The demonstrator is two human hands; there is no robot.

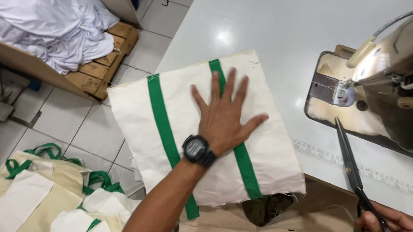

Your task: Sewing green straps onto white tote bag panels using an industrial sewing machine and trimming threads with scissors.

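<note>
White sewing table (278, 16) bears a soft, light cream cloth panel (272, 155) under the flat, spread left hand (224, 116), while the right hand (386, 222), barely visible, apparently grips scissors (351, 167).

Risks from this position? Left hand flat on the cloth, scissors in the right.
1. The cream cloth panel with two green straps overhangs the white table's left and near edges; only the flat left hand pins it, so lifting the hand may let it slide toward the pile of cloth bags on the floor.
2. The long black scissors in the right hand point toward the sewing machine's needle area; a careless sweep could snag the panel's frayed edge or strike the machine.
</note>
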